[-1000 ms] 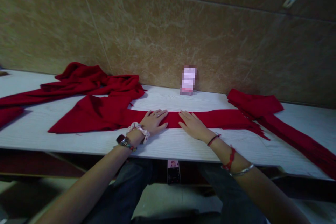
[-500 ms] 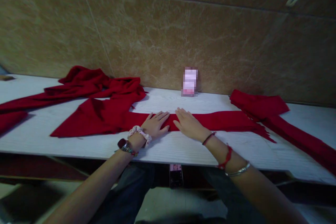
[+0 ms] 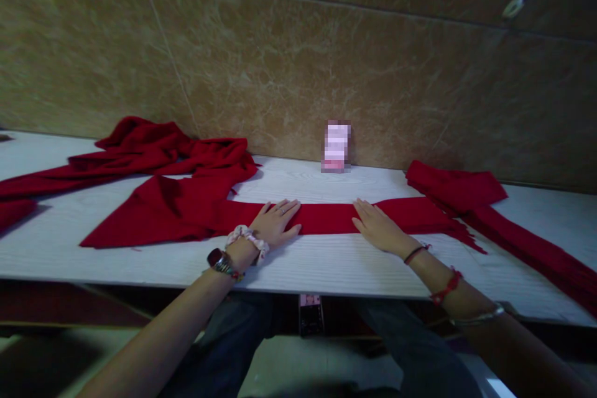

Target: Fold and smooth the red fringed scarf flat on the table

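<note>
A red scarf (image 3: pixel 326 219) lies across the table in a flat, narrow band, with a fringed end at the right. Its left part spreads into a wider, looser piece of cloth. My left hand (image 3: pixel 274 224) rests flat on the band, fingers stretched and slightly apart. To the right, my right hand (image 3: pixel 380 227) also lies flat on the same band, palm down with its fingers out. A stretch of smooth red cloth shows between the two hands.
A crumpled heap of red cloth (image 3: pixel 163 146) sits at the back left. Another folded red scarf (image 3: pixel 457 189) lies at the right, its strip running to the table's right side. A blurred pink phone-like object (image 3: pixel 336 146) leans on the tiled wall (image 3: pixel 280 62). The white table (image 3: pixel 298 273) ends near my legs.
My right hand has slid to the right along the red band, away from my left hand. The left hand has stayed in place, flat on the cloth.
</note>
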A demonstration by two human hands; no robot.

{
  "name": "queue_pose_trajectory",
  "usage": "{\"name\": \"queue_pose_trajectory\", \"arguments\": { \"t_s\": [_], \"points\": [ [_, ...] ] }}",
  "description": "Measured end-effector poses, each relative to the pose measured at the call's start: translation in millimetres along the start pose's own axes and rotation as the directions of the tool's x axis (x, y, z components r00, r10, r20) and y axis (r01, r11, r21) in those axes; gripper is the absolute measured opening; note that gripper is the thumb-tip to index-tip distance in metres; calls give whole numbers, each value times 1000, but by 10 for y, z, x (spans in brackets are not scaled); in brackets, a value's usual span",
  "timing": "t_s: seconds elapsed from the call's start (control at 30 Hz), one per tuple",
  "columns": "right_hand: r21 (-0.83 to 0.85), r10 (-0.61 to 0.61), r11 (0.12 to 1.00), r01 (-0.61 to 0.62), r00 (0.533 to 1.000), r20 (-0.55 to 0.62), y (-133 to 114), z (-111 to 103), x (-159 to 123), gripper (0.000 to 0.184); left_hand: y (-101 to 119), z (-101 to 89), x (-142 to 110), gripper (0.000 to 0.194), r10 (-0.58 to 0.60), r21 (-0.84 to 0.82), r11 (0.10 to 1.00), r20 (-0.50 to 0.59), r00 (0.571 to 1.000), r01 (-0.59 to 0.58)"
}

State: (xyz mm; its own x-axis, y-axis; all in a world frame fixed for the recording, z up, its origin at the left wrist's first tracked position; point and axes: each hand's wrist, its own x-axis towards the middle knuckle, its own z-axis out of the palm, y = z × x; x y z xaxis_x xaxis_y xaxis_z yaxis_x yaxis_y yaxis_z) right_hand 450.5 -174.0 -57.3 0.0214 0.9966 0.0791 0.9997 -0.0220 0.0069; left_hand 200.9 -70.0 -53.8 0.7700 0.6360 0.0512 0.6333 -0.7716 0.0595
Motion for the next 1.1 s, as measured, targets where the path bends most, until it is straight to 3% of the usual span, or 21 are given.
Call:
{"name": "queue_pose_trajectory", "arguments": {
  "t_s": [0.1,0.23,0.3,0.4,0.57,0.67,0.8,0.97,1.1],
  "points": [
    [65,-18,998,20,999,-32,-236,-56,83,54,4,-6,-3,58,-7,7,1000,-6,1000,7],
    [142,-140,978,151,987,-83,-648,-72,222,56,16,-24,-6,59,-17,14,1000,-3,1000,17],
    [144,-181,971,190,981,-75,-732,-42,248,55,18,-27,-6,59,-22,15,1000,4,1000,22],
    [124,-183,974,187,982,-44,-618,13,199,55,9,-18,-3,59,-22,12,1000,4,1000,22],
    [66,-60,996,62,998,-29,-164,50,32,55,-20,8,5,59,-7,2,1000,-2,1000,7],
    [48,-24,999,25,999,-37,-50,49,-8,54,-24,14,9,59,-11,5,1000,-7,1000,11],
    [41,-15,999,18,998,-58,-181,11,48,51,-11,7,8,57,-21,11,1000,-14,1000,21],
    [67,-219,972,226,970,-102,-506,-48,151,51,-2,-15,-2,57,-23,35,999,-4,1000,23],
    [90,-275,957,276,961,-23,-470,-37,98,51,-5,-26,2,58,-13,48,999,17,1000,12]
  ]
}}
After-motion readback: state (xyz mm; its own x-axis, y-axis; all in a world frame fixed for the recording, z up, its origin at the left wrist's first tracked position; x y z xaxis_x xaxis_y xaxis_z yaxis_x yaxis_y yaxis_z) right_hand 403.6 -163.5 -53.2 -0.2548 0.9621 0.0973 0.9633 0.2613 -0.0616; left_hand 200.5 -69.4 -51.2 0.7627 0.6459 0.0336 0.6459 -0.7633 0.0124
